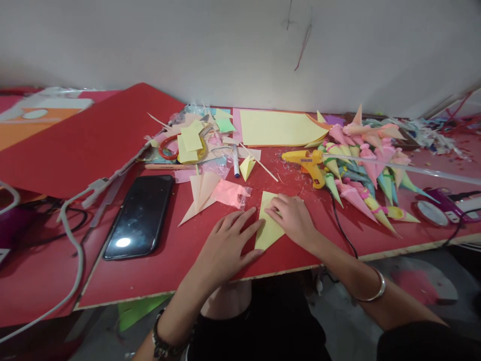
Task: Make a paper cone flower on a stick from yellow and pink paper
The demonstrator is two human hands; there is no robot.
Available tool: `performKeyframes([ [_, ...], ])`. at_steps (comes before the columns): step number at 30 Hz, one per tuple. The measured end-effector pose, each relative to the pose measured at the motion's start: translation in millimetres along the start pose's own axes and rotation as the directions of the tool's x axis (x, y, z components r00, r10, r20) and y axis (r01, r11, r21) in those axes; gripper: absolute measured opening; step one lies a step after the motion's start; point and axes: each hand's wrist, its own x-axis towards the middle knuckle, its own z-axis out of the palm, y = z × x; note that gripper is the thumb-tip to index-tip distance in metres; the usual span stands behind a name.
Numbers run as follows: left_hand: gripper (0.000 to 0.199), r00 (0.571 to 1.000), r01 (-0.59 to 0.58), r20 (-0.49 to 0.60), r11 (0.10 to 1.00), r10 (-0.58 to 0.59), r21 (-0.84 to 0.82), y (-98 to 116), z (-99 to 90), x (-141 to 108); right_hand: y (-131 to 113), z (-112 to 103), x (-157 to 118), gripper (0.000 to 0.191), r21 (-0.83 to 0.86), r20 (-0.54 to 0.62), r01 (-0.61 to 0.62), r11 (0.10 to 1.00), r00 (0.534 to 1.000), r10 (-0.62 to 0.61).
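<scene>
A piece of pale yellow paper [267, 229], with slanted edges, lies flat on the red table just in front of me. My left hand [230, 239] rests palm down at its left edge, fingers spread, thumb and fingertips at the paper. Over the upper right part of the sheet, my right hand [287, 213] has its fingers curled and pressed together on the paper, hiding that side. Beyond my hands are a pink packet [230, 193] in clear plastic and folded cream paper cones [203, 190]. A small folded yellow paper piece [247, 168] sits farther back.
A black phone [141, 215] lies on the left, near a white cable [77, 250]. To the right are a yellow glue gun [310, 163] and a heap of coloured paper cones [370, 173]. Behind are yellow sheets [280, 128], paper scraps, a marker [235, 161] and red scissors handles [164, 147].
</scene>
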Motion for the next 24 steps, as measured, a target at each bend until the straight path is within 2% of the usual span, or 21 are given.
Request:
performKeyframes([
  [5, 0.049, 0.997, -0.070, 0.028, 0.998, 0.070, -0.002, -7, -2.7, -2, 0, 0, 0, 0.024, 0.005, -0.014, -0.003, 1.000, 1.000, 0.003],
  [14, 0.058, 0.990, -0.100, 0.102, 0.995, 0.099, -0.002, -10, -9.4, -4, -2, -2, 0, 0.022, -0.020, -0.002, -0.008, 1.000, 1.000, 0.007],
  [24, 0.052, 0.986, -0.106, 0.128, 0.994, 0.103, 0.010, -9, -14.3, -5, -3, -3, 0, 0.021, -0.029, 0.012, -0.027, 0.999, 1.000, 0.028],
])
